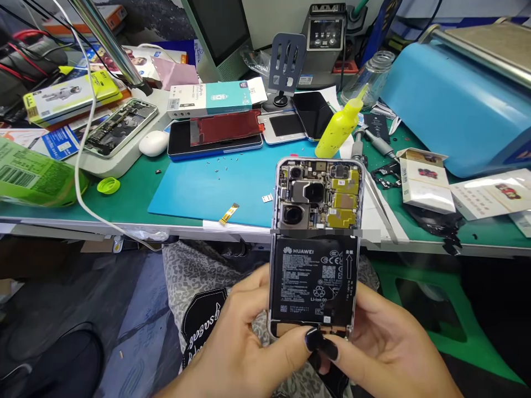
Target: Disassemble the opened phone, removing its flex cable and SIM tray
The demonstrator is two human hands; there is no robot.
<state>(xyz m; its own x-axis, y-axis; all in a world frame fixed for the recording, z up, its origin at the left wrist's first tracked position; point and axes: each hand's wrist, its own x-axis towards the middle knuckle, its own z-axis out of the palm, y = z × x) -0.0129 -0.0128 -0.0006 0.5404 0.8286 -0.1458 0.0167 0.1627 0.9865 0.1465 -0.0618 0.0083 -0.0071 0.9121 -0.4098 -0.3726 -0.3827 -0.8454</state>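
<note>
Gripping opened phone (316, 243) by lower end, left hand (255, 337), right hand (384, 345); battery (313, 282) exposed.

Opened phone (316, 247), cameras (314, 193) uppermost; black battery (313, 283) exposed

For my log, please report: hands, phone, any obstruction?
Left hand, right hand hold opened phone by lower end. Battery, board exposed. Thumbs overlap bottom edge.

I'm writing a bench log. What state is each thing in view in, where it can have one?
Held phone: back off, internals exposed
Left hand: gripping held phone
Right hand: gripping held phone
White-framed phone: opened, internals exposed
Large screen: dark
Black phone: screen dark
Yellow bottle: standing, nozzle up
</note>
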